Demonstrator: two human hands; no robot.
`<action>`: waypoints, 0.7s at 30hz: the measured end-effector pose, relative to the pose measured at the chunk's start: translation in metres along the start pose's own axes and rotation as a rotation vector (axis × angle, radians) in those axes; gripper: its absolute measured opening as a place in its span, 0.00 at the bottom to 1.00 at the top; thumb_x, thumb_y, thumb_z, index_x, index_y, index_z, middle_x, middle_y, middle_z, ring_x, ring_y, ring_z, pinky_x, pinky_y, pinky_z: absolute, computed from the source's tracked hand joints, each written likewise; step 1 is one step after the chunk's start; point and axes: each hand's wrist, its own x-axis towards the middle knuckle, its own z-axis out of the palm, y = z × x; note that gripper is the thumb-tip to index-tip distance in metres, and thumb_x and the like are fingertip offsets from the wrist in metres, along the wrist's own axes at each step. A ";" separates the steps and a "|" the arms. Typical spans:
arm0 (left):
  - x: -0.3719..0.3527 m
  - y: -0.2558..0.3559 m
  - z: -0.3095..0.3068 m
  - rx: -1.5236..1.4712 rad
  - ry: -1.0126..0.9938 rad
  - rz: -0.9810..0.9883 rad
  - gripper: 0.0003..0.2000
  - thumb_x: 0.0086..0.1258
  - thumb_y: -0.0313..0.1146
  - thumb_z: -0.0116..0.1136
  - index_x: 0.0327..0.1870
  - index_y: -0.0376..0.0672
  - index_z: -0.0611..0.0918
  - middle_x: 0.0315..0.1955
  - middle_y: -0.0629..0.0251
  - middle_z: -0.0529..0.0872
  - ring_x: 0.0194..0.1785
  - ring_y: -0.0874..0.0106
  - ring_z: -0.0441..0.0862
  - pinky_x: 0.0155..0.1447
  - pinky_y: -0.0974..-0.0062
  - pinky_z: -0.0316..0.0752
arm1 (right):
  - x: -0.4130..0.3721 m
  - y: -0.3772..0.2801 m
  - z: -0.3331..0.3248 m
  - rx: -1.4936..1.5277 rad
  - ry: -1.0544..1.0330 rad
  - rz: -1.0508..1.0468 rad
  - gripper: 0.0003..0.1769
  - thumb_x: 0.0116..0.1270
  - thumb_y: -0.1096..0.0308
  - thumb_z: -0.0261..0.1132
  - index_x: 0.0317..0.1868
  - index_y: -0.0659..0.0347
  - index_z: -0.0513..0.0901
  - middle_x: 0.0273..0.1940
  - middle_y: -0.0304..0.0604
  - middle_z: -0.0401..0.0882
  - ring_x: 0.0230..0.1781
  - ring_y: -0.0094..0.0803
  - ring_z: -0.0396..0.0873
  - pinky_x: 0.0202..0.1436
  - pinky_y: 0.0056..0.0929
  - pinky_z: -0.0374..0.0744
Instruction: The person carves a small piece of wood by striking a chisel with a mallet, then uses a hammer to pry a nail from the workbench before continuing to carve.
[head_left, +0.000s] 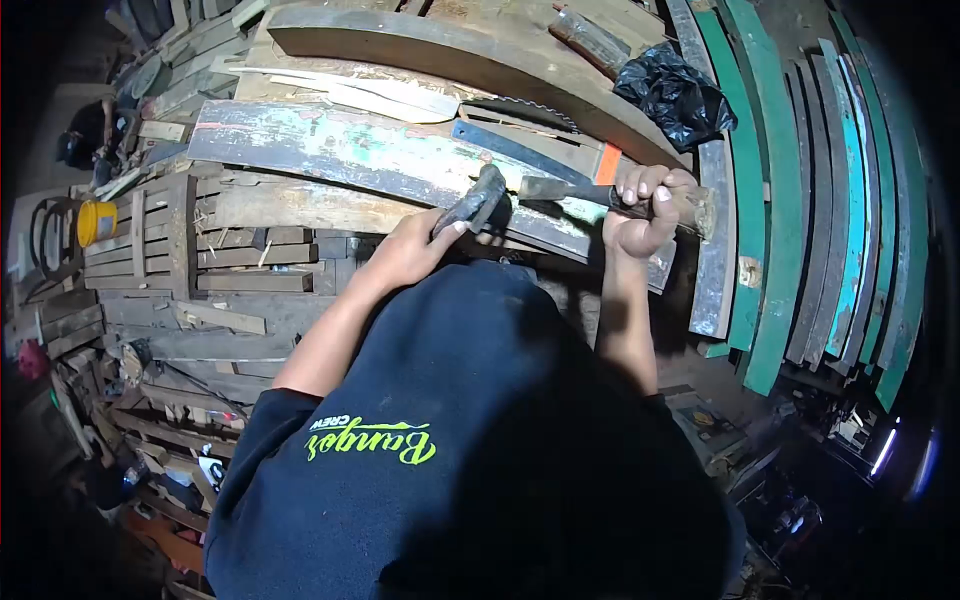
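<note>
- A navy shirt (pixel 480 470) with yellow-green lettering fills the near foreground and hides everything on the near side of the painted plank (pixel 340 150).
- Both forearms rise out of the shirt toward the plank's near edge.
- The left hand (pixel 410 250) is closed round a dark hammer (pixel 478 203). Its head sits over the plank's near edge, and it is too blurred to make out its face.
- The right hand (pixel 645 210) is a tight fist round the wooden handle of a chisel (pixel 560 188). The handle's butt sticks out past the fist, while the blade lies along the plank, tip just beside the hammer head.
- The plank itself is long and curved, with flaking green, white and red paint — its right end is covered by the right hand.
- Left of the plank and nearer lies slatted timber (pixel 200 250), stacked flat, and a yellow bucket (pixel 97 222) stands well apart, further left.
- Just beyond the plank is a blue strip (pixel 510 148) with an orange patch (pixel 607 163) at its end.
- Right of the plank, green and teal boards (pixel 790 200) stand on edge, their tops cut off by the frame.
- Beyond the plank a black plastic bag (pixel 675 95) rests on bare curved timbers.
- Far left of the plank, a second person (pixel 85 135) is in shadow — hard to make out.
</note>
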 end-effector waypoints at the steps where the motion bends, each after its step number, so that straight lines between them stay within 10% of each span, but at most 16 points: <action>1: 0.002 0.000 -0.001 -0.012 -0.010 0.012 0.23 0.78 0.48 0.52 0.49 0.30 0.81 0.39 0.39 0.85 0.46 0.48 0.84 0.53 0.60 0.75 | -0.001 0.000 -0.001 -0.007 0.001 -0.011 0.10 0.67 0.68 0.59 0.47 0.53 0.70 0.29 0.37 0.68 0.27 0.25 0.67 0.35 0.28 0.70; 7: 0.011 0.007 -0.009 -0.037 -0.032 -0.007 0.19 0.78 0.44 0.53 0.42 0.31 0.81 0.27 0.62 0.82 0.34 0.74 0.76 0.42 0.70 0.72 | -0.012 -0.005 0.009 -0.111 -0.019 -0.045 0.11 0.67 0.68 0.59 0.46 0.53 0.67 0.29 0.39 0.68 0.26 0.28 0.68 0.34 0.31 0.72; 12: 0.003 0.091 -0.032 -0.027 -0.089 0.280 0.18 0.74 0.46 0.56 0.44 0.37 0.84 0.25 0.52 0.83 0.28 0.62 0.80 0.36 0.64 0.73 | -0.017 -0.005 0.011 -0.129 -0.084 0.031 0.15 0.68 0.66 0.61 0.52 0.53 0.68 0.31 0.41 0.71 0.29 0.30 0.71 0.34 0.30 0.75; 17: -0.017 0.187 -0.023 -0.112 -0.080 1.051 0.15 0.69 0.42 0.65 0.37 0.39 0.75 0.20 0.53 0.81 0.24 0.53 0.82 0.29 0.60 0.77 | -0.015 -0.018 0.026 -0.291 -0.044 -0.050 0.16 0.69 0.63 0.63 0.53 0.53 0.70 0.33 0.42 0.74 0.33 0.32 0.74 0.36 0.29 0.76; 21: -0.024 0.201 -0.007 -0.038 -0.271 0.872 0.17 0.70 0.44 0.63 0.38 0.37 0.75 0.20 0.52 0.80 0.23 0.50 0.81 0.28 0.57 0.75 | -0.013 -0.027 0.038 -0.292 -0.066 -0.025 0.15 0.69 0.65 0.63 0.53 0.54 0.70 0.33 0.42 0.74 0.33 0.33 0.74 0.37 0.31 0.76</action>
